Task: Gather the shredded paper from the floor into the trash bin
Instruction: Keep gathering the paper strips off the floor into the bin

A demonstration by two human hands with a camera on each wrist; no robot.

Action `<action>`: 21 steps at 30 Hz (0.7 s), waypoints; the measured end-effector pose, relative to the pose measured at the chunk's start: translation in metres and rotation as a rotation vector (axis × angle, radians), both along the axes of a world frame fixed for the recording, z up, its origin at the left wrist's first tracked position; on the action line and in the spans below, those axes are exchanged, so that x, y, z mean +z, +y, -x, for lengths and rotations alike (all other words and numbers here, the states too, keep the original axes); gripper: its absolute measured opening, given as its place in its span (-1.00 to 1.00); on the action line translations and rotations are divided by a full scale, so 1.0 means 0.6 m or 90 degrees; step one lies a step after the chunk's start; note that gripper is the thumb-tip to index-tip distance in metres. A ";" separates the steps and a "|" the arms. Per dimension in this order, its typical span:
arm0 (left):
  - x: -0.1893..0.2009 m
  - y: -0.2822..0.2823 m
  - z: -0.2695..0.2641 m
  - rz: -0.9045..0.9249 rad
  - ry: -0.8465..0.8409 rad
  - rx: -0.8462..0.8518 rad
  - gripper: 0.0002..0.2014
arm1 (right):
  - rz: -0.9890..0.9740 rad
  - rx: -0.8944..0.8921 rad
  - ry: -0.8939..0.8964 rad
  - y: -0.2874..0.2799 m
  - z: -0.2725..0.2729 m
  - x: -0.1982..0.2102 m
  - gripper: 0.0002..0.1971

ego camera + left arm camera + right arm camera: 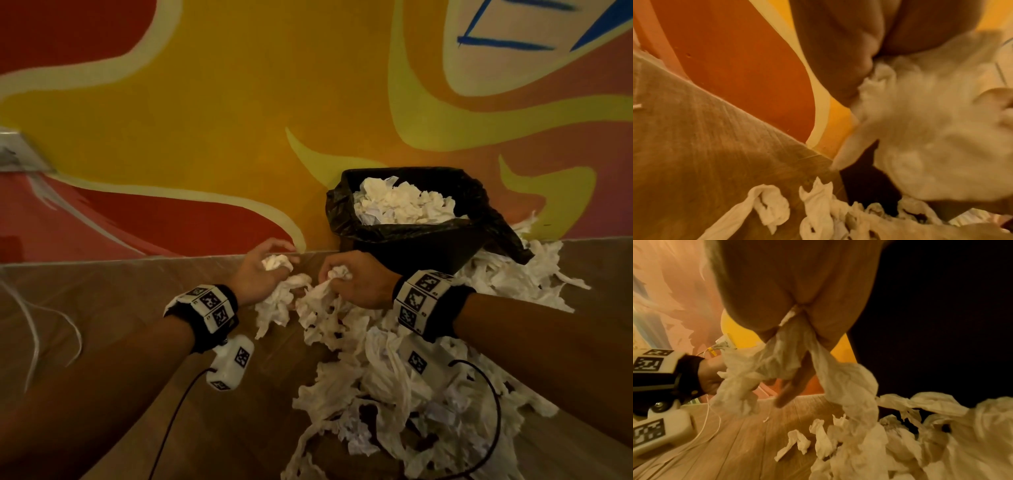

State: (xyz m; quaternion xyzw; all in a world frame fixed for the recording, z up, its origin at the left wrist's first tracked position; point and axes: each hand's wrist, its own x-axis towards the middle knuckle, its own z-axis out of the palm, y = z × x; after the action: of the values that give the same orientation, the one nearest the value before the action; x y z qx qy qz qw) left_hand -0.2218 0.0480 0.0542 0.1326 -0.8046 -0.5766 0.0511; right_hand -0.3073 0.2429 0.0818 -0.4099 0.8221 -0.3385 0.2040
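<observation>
The left hand (pixel 255 274) curls its fingers round a crumpled wad of shredded paper (pixel 394 377), with more strips trailing down from the palm. The right hand (pixel 356 281) is clamped on another bunch, strands hanging below its knuckles; in the right wrist view the paper is pinched tight between the fingers (pixel 795 386). The two hands sit close together, just above the wooden floor (pixel 137 342), near the line where the floor meets the painted wall (pixel 222 120).

The trash bin (pixel 428 240), lined with a black bag, stands against that wall just beyond the right hand and is already heaped with paper to its rim. Loose shreds spread in a thick pile from the bin's base down past the right forearm, and more lie on the bin's right side. Left of the pile the floor boards show bare, apart from a thin white cord (pixel 34 329) near the left edge. A dark cable (pixel 178 411) runs from the left wrist unit toward the lower edge.
</observation>
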 end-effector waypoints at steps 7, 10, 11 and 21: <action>0.058 0.019 0.019 0.016 0.070 -0.022 -0.88 | 0.042 -0.026 -0.005 -0.017 0.013 0.057 -0.77; 0.094 0.028 0.034 0.007 0.081 -0.040 -0.80 | 0.088 -0.012 -0.007 -0.019 0.023 0.087 -0.67; 0.111 0.034 0.038 0.003 0.091 -0.047 -0.77 | 0.109 -0.012 -0.012 -0.018 0.026 0.096 -0.62; 0.227 0.095 0.134 -0.183 0.163 -0.067 -0.88 | 0.179 -0.137 0.110 0.024 0.080 0.169 -0.91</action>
State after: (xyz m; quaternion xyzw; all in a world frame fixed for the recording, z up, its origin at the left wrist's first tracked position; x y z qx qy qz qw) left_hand -0.3020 0.1047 0.1903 0.0216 -0.7066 -0.6997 0.1036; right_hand -0.3552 0.2571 0.1831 -0.3716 0.8201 -0.4336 0.0360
